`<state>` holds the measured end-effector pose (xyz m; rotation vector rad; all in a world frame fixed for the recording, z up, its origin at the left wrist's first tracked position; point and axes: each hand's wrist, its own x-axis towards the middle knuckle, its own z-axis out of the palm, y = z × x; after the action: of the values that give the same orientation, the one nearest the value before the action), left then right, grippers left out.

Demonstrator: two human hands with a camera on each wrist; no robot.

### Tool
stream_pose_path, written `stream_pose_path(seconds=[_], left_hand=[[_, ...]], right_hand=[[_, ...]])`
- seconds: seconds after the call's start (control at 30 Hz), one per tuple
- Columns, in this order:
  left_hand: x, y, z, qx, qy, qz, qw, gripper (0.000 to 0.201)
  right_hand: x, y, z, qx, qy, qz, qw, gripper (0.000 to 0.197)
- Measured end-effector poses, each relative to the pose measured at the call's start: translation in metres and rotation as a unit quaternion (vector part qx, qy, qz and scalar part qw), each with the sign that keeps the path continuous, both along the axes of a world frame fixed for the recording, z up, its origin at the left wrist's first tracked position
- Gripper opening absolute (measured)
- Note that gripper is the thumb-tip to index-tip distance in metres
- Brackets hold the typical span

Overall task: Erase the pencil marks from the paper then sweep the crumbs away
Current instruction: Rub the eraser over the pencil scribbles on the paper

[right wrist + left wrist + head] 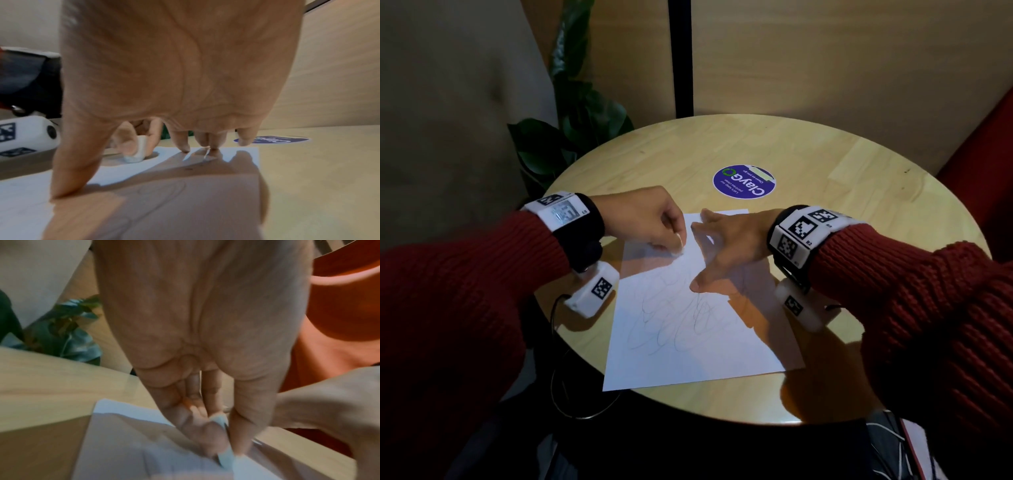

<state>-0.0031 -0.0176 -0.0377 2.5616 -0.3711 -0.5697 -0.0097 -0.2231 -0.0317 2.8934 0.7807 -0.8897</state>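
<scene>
Head view: your left hand [654,222] pinches a white eraser [677,247] onto the paper's [688,342] far end on the round table [825,164]; your right hand [726,246], fingers spread, pins the sheet. Pencil scribbles [681,318] cover the middle (most erasing looks left to do; sweeping not begun).

Left wrist: eraser [226,456] clamped between fingertips, touching paper [127,451].

Right wrist: fingertips [185,146] planted on the sheet [30,194]; a few dark crumbs [188,169] lie near them.

A round wooden table [825,164] bears paper [688,342] and a purple sticker [743,182].
</scene>
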Motion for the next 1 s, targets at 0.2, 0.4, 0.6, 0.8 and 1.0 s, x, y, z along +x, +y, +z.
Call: stream_pose_path(seconds=[0.2,0.4,0.6,0.8,1.0], left_hand=[[-0.005,-0.006,0.002,-0.009,0.033,-0.022,0.999,0.003],[0.003,0.001,0.0,0.006,-0.028,0.009,1.0,0.005],[0.008,0.006,0.002,0.02,-0.057,0.019,0.998,0.002],[0.003,0.007,0.0,-0.005,0.006,-0.018,1.0,0.004],[-0.005,0.002,0.002,-0.007,0.046,-0.053,0.997,0.005]], right_hand=[[-0.004,0.002,-0.007,0.024,0.026,0.001,0.999,0.105],[0.007,-0.001,-0.02,0.038,0.033,-0.002,0.999,0.117],[0.01,0.001,-0.015,0.047,0.029,0.002,0.998,0.121],[0.005,0.008,-0.007,0.065,0.009,0.029,0.997,0.103],[0.007,0.004,-0.006,0.068,0.018,0.025,0.997,0.106]])
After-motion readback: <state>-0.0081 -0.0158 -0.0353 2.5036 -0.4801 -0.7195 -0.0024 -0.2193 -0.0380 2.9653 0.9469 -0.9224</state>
